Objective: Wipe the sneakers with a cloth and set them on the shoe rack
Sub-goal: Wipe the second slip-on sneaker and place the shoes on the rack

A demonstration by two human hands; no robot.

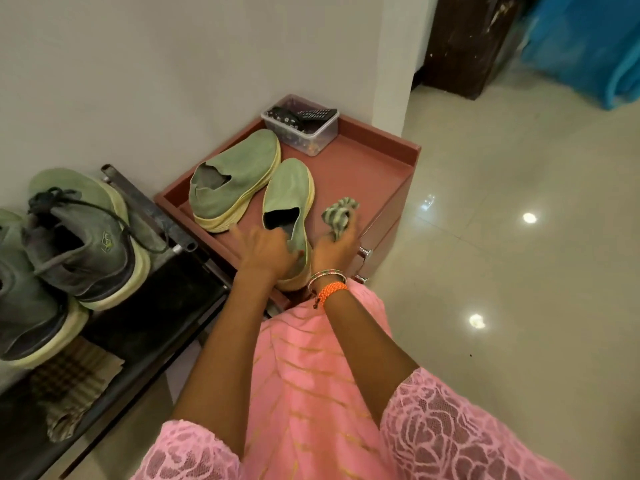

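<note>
Two green slip-on sneakers with pale yellow soles lie on the reddish cabinet top (374, 168). The far sneaker (235, 174) rests tilted on its side. The near sneaker (289, 195) sits upright, and my left hand (266, 252) grips its heel. My right hand (334, 249), with bangles at the wrist, holds a crumpled green-striped cloth (339, 213) just right of that sneaker. A pair of grey-green lace-up sneakers (79, 237) stands on the dark shoe rack (166, 306) at the left.
A clear plastic box (304, 129) with a remote and small items stands at the cabinet's back corner. A checked cloth (72, 379) lies on the rack's lower shelf. A white wall is behind; glossy tiled floor (502, 271) spreads to the right.
</note>
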